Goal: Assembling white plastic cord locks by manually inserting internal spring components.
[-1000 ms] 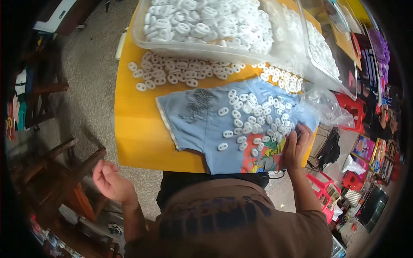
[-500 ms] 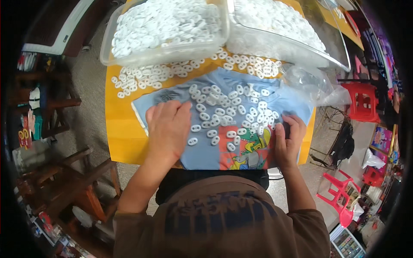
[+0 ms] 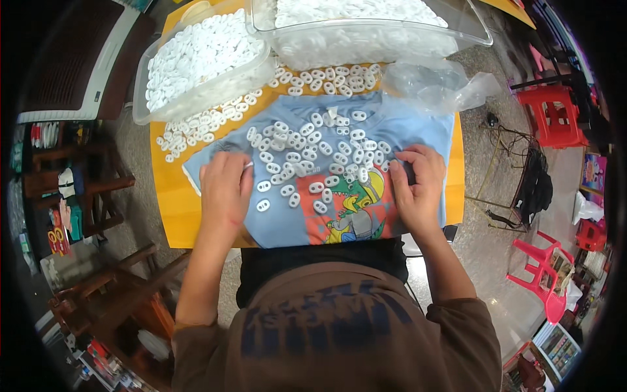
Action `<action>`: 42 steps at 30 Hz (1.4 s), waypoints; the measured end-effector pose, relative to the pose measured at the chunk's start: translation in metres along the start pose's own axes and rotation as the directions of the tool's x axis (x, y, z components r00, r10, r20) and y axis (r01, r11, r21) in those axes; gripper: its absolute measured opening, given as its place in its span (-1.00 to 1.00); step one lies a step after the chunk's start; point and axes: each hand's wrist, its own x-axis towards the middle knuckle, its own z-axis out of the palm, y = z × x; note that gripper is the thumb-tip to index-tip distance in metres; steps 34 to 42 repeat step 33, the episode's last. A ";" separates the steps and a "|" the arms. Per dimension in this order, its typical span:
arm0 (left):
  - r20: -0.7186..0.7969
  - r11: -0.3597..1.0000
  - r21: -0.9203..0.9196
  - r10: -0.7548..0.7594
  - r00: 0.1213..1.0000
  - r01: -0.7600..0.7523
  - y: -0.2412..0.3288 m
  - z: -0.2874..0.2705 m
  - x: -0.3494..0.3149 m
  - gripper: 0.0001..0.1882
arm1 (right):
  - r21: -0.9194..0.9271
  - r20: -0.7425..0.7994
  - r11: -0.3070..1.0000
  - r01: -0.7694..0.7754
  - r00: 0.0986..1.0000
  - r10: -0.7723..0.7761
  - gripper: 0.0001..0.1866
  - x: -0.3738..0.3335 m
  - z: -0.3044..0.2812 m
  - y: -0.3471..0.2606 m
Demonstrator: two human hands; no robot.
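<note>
A light blue T-shirt (image 3: 274, 219) with a cartoon dinosaur print (image 3: 356, 206) lies spread before me. Many small white oval pieces (image 3: 307, 149), each with two holes, are scattered over its middle. On the shirt's left side rests my left hand (image 3: 225, 186), fingers bent and close together, with a white bit showing at the fingertips that looks like one of these pieces. My right hand (image 3: 419, 186) is curled at the right of the scattered pieces. Something small and dark shows between its thumb and fingers; its kind is hidden.
Beyond the shirt stand two clear plastic tubs, the left one (image 3: 138, 98) and the right one (image 3: 372, 25), heaped with white pieces. Loose pieces (image 3: 196, 124) lie along the yellow table covering (image 3: 173, 219). A crumpled clear plastic bag (image 3: 450, 88) sits at the far right.
The whole view has turned and shifted, so tubs and shirt appear further left. My left hand has rolled a little onto its side; both hands stay near the same spots on the shirt.
</note>
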 end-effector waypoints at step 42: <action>-0.243 0.999 -0.043 -0.004 0.970 -0.006 -0.009 0.021 -0.027 -0.80 | 0.002 0.079 0.999 -0.043 0.996 0.043 -0.73 0.000 0.002 0.003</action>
